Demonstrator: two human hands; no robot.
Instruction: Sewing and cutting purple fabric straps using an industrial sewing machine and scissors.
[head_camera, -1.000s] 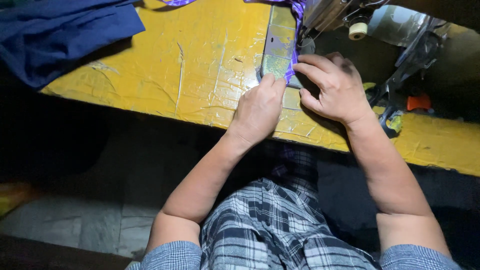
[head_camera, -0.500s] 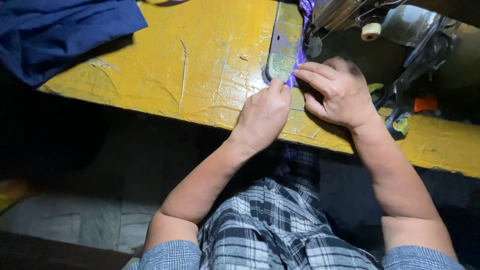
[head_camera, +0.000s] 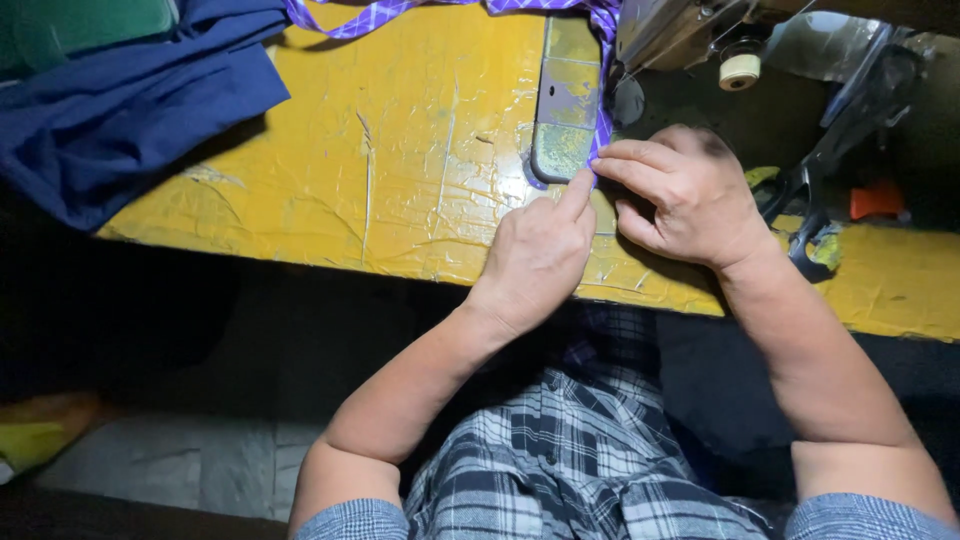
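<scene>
Setting: dim workroom, with a yellow table (head_camera: 400, 170) whose wrinkled covering is scratched and worn; dark floor and pale tiles lie below its front edge.
Purple strip: a narrow purple checked fabric strip (head_camera: 603, 95) runs down the right edge of the metal plate, its lower end at the plate's near right corner; farther up it passes under the sewing machine head and trails off leftward along the table's far edge.
Left hand: the left hand (head_camera: 535, 255) lies on the table just in front of the metal plate, fingers drawn together, the index fingertip pressing on the strip's lower end at the plate's corner.
Right hand: the right hand (head_camera: 680, 195) sits just right of the plate, thumb and forefinger pinched shut on the same end of the strip, fingertips touching the left index finger.
Metal plate: a flat grey metal plate (head_camera: 565, 110) with rounded near corners is set into the table top.
Sewing machine: the sewing machine head (head_camera: 670, 35) stands right of and beyond the plate; a cream thread spool (head_camera: 740, 70) sits on it.
Scissors: dark scissors (head_camera: 805, 215) lie right of the right hand, well right of the plate.
Blue cloth: a heap of navy cloth (head_camera: 130, 100) lies far left of the plate, over the table's left corner.
Lap: a plaid shirt (head_camera: 570, 450) shows below the table, nearer than the plate.
</scene>
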